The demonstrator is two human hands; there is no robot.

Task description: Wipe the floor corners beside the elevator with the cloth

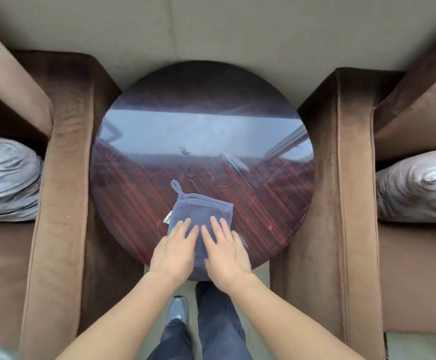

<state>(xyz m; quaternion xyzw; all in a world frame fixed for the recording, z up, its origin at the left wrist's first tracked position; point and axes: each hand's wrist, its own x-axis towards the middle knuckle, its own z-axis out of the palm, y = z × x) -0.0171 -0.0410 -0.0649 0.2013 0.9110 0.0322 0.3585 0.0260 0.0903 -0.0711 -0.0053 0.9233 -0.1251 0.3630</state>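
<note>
Your left hand (175, 252) and right hand (226, 252) both lie flat, palms down and fingers spread, side by side on the folded slate-blue terry cloth (203, 211); neither grasps it, they only press on it. The cloth lies on the near part of the round, glossy, dark red-brown striped wooden table (201, 141), its near end at the table's rim under your wrists, its hanging loop (176, 186) pointing away from you. The far half of the tabletop is bare. Brown velvet armchair arms stand close on the left (63, 162) and right (341, 162), each seat holding a silvery-grey cushion (6, 178). Your dark trousers (219, 320) and a shoe (177, 309) show below.
</note>
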